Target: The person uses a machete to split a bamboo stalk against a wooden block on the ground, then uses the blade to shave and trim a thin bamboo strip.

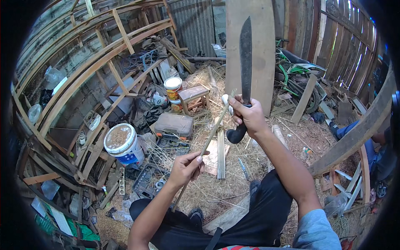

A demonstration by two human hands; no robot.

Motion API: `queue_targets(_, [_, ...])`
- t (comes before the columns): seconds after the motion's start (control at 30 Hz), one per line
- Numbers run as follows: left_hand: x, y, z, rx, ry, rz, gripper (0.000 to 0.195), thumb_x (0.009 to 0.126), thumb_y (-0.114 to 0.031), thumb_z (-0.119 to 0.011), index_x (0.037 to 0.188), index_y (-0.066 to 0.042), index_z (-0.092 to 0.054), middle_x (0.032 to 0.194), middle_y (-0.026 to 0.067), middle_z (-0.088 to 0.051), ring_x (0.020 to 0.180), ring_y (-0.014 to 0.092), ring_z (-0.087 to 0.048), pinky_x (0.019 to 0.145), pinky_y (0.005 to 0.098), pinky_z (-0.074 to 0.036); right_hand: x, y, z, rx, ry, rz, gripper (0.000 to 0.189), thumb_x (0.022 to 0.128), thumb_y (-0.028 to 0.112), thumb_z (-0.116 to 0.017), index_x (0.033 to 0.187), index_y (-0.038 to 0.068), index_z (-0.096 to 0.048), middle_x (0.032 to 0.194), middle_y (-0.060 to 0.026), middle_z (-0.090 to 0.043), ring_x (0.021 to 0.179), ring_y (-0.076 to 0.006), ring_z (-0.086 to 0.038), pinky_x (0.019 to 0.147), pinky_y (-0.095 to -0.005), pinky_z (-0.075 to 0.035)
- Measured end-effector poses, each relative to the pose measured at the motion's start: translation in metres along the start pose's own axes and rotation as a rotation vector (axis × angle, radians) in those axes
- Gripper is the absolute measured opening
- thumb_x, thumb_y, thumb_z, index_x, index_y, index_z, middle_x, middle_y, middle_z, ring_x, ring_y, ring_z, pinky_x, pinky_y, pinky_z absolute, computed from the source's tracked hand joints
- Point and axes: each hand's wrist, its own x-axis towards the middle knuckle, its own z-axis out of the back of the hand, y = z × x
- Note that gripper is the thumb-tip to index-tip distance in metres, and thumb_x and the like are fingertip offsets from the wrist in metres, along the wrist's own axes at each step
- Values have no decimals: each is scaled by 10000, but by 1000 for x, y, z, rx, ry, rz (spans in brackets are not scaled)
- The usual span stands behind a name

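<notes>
My right hand (pixel 252 118) grips the black, hooked handle of a machete (pixel 246 59), its dark blade pointing up and away from me. The thumb and fingers of that hand also meet the upper end of a long thin strip (pixel 215 129), which looks like split bamboo. Something white shows at these fingertips; what it is I cannot tell. Lower down, my left hand (pixel 189 167) pinches the same strip, whose tail slants down past my wrist. Below the hands, a bundle of flat strips (pixel 221 156) lies over a thin board (pixel 212 157). A small knife (pixel 243 168) rests on the littered floor.
At left stand a white bucket (pixel 123 142), a grey tool case (pixel 174 125) and curved wooden framing (pixel 90 67). Ahead are a small wooden stool (pixel 194 93) and a tall board (pixel 231 40). A motorbike (pixel 292 67) and another person's leg (pixel 348 128) are at right.
</notes>
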Motion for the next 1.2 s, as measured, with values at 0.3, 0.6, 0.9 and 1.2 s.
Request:
queue_targets(0.3, [65,0,46,-368,-419,-52,285,1049,-250,-441,1184,-7,-504,1038,173,-679,896,244,-694,769,378,-590,-5,-23,10,-291,-37,-104,324,892,248,-752,1043,-27,-668,615,45,-485,436,-41,-417,406,-212,-332])
queue_targets(0.6, [49,3,77,-560,-636,-257,188,1023,-219,-528,1120,-72,-464,1240,208,-614,1160,302,-621,941,473,-556,-33,-60,-14,-698,226,-307,295,853,285,-790,953,21,-702,559,47,-506,429,-51,-430,397,-256,-297])
queue_targets(0.9, [57,3,79,-560,-634,-325,189,1015,-221,-554,1104,-60,-511,1140,176,-665,1101,275,-657,898,445,-565,-31,-86,-12,-958,284,-87,280,812,281,-799,870,16,-728,686,-94,-653,647,-189,-621,608,-362,-479])
queue_targets(1.2, [18,-17,107,583,-707,33,422,1000,-290,-590,686,-9,-620,627,3,-556,597,41,-419,568,250,-344,-22,-71,2,-1190,233,167,231,842,245,-745,900,28,-690,763,-169,-674,720,-332,-661,661,-424,-497])
